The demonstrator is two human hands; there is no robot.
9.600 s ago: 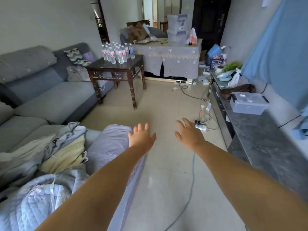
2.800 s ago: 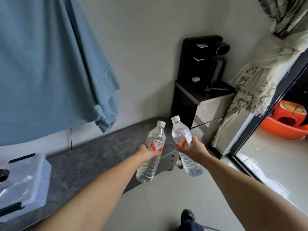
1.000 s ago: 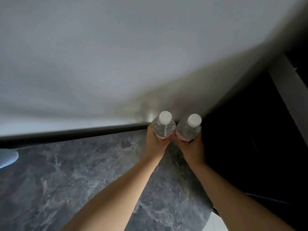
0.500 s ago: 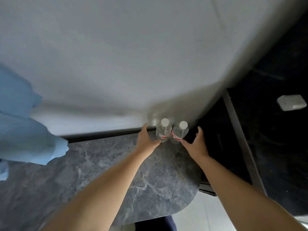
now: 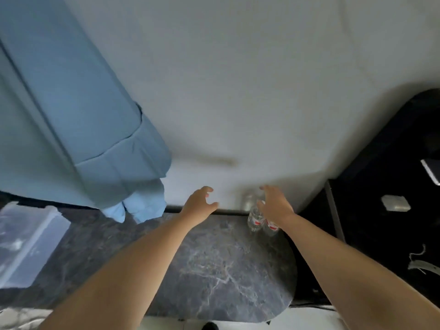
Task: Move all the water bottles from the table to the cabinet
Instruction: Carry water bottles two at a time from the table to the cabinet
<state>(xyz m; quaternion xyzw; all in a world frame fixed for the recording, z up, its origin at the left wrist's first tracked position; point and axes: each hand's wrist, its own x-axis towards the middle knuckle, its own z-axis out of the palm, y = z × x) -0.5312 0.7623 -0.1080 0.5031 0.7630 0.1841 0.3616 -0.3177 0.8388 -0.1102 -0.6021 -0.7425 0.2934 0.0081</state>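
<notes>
Two clear water bottles with red-and-white labels stand upright side by side on the dark marble cabinet top point(image 5: 214, 270), in its far right corner against the white wall. The left bottle point(image 5: 255, 219) shows most of its body; the right bottle point(image 5: 271, 228) is largely hidden behind my right hand point(image 5: 273, 203). That hand hovers open just above and in front of the bottles, holding nothing. My left hand point(image 5: 198, 204) is open too, fingers spread, well to the left of the bottles over the cabinet's back edge.
A blue cloth point(image 5: 78, 129) hangs down the wall at left, its end near the cabinet top. A clear plastic lidded box point(image 5: 26, 241) sits on the cabinet's left part. A black appliance stand point(image 5: 385, 198) adjoins the cabinet on the right.
Both hands have let go of the bottles and lifted away from them; the left hand has moved further left. The bottles stay standing in the corner. The view has pulled back.
</notes>
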